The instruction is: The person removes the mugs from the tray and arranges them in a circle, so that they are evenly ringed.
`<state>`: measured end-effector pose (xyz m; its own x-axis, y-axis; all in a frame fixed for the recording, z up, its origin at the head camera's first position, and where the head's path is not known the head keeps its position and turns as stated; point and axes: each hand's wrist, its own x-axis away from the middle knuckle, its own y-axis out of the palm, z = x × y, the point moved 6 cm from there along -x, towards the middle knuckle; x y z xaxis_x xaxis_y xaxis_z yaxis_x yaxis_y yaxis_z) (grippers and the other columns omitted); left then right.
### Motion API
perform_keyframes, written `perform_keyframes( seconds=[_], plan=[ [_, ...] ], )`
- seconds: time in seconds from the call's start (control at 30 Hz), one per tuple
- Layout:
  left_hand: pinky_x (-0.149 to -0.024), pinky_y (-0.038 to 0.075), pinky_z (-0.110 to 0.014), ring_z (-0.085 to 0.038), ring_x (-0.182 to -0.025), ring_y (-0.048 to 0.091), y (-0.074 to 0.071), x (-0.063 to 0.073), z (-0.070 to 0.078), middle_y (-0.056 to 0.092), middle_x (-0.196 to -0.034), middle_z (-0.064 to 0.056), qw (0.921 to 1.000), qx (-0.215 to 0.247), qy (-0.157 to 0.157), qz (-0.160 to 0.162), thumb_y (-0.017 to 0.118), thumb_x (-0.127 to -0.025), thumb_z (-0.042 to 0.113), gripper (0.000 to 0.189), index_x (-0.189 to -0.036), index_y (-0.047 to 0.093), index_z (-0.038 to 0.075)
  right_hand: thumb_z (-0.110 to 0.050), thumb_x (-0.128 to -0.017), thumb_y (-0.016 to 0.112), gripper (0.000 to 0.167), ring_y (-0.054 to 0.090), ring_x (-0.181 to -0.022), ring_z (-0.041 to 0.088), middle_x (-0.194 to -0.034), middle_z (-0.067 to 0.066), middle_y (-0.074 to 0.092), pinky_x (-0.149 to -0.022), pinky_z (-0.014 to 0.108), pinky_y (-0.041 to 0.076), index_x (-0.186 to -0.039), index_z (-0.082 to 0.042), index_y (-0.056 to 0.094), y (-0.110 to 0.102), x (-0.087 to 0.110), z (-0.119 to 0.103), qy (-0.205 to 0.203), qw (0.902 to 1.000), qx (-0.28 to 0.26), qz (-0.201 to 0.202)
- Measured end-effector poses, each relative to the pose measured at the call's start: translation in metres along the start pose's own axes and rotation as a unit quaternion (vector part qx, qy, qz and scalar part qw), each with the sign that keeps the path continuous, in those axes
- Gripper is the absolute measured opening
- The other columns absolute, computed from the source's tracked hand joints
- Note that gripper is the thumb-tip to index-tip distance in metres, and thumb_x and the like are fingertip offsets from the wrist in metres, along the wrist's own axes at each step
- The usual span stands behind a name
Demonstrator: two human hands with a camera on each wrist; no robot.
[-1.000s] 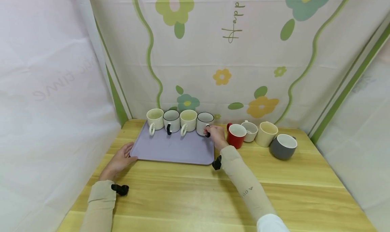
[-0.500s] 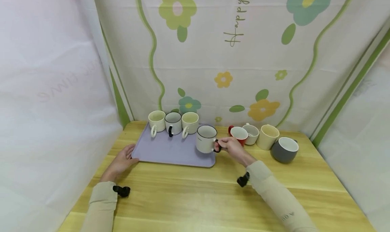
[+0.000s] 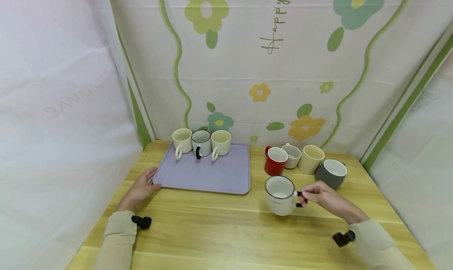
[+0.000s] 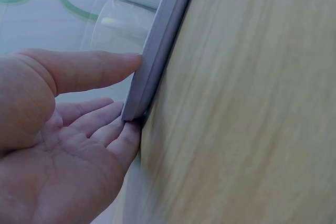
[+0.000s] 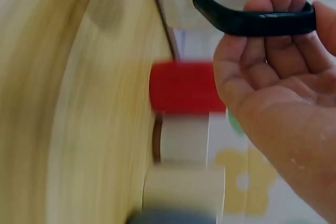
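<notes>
My right hand (image 3: 326,197) grips the black handle (image 5: 262,23) of a white mug (image 3: 280,201) with a dark rim. This mug hangs above the table, right of the lavender tray (image 3: 203,175), upright or nearly so. At the tray's front left corner is my left hand (image 3: 140,189), its thumb (image 4: 100,69) against the rim and its fingers at the corner's other side. Along the tray's back edge stand a cream mug (image 3: 182,140), a white mug with a black handle (image 3: 201,144) and another cream mug (image 3: 221,143).
To the right of the tray, a red mug (image 3: 274,164), a small ribbed white cup (image 3: 292,156), a yellow mug (image 3: 310,159) and a dark grey mug (image 3: 330,174) stand on the wooden table (image 3: 198,230). A flowered cloth (image 3: 226,61) hangs behind.
The right hand has lifted the dark-rimmed white mug off the tray's right end and carried it right and nearer, past the tray's edge. The left hand has stayed at the corner.
</notes>
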<state>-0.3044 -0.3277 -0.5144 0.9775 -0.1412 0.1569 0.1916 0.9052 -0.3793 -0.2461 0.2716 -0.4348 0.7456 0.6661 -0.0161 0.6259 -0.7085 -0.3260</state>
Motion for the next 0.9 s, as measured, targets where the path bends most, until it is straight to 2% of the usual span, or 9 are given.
perform_keyframes(
  seconds=[0.1,0.23,0.43,0.63,0.8,0.9],
  plan=[
    [-0.134,0.016,-0.062,-0.051,-0.162,0.008,0.001,0.0,0.0,0.005,-0.174,-0.033,1.0,0.001,-0.001,0.001,0.058,-0.107,0.003,0.084,-0.167,0.0,-0.006,0.0,-0.112,0.039,0.031,0.065,-0.088,0.009,-0.091,-0.003,0.071,-0.08,0.024,0.052,-0.098,0.014,0.063,-0.013,0.032,0.006,-0.006,0.9998,-0.02,-0.006],
    [-0.135,0.015,-0.062,-0.051,-0.162,0.008,0.002,-0.001,0.0,0.006,-0.174,-0.033,1.0,0.006,-0.002,0.001,0.058,-0.107,0.002,0.084,-0.167,0.001,-0.006,0.004,-0.112,0.031,0.032,0.065,-0.093,0.01,-0.095,-0.005,0.071,-0.083,0.022,0.05,-0.103,0.018,0.058,-0.031,0.071,0.021,-0.003,0.9979,-0.065,0.005],
    [-0.135,0.015,-0.061,-0.05,-0.163,0.008,0.002,0.0,0.001,0.006,-0.174,-0.032,1.0,0.005,-0.008,0.002,0.058,-0.107,0.003,0.084,-0.167,0.001,-0.005,0.012,-0.11,0.024,0.045,0.067,-0.101,0.008,-0.105,-0.004,0.074,-0.088,0.014,0.051,-0.112,0.007,0.068,-0.059,0.113,0.045,-0.044,0.9911,-0.114,0.053],
    [-0.134,0.015,-0.062,-0.051,-0.162,0.008,0.001,-0.001,0.0,0.006,-0.174,-0.033,1.0,0.008,-0.001,0.001,0.058,-0.107,0.002,0.084,-0.167,0.001,-0.006,0.013,-0.11,0.021,0.049,0.067,-0.1,0.01,-0.102,-0.001,0.074,-0.086,0.013,0.05,-0.114,0.007,0.07,-0.076,0.131,0.067,-0.058,0.9853,-0.133,0.09],
    [-0.134,0.014,-0.062,-0.05,-0.163,0.008,0.0,0.0,-0.001,0.006,-0.174,-0.033,1.0,0.009,0.001,0.002,0.058,-0.107,0.002,0.083,-0.167,0.001,-0.006,0.01,-0.111,0.024,0.044,0.067,-0.102,0.01,-0.1,0.001,0.075,-0.088,0.012,0.048,-0.114,0.012,0.067,-0.082,0.136,0.079,-0.049,0.9812,-0.147,0.115],
    [-0.135,0.014,-0.061,-0.049,-0.163,0.007,0.001,0.0,-0.001,0.006,-0.175,-0.032,0.9999,0.01,-0.001,0.004,0.058,-0.107,0.002,0.083,-0.167,0.001,-0.006,0.009,-0.111,0.024,0.044,0.068,-0.103,0.009,-0.1,0.002,0.076,-0.09,0.011,0.049,-0.114,0.012,0.068,-0.084,0.137,0.085,-0.05,0.9775,-0.16,0.129]
  ],
)
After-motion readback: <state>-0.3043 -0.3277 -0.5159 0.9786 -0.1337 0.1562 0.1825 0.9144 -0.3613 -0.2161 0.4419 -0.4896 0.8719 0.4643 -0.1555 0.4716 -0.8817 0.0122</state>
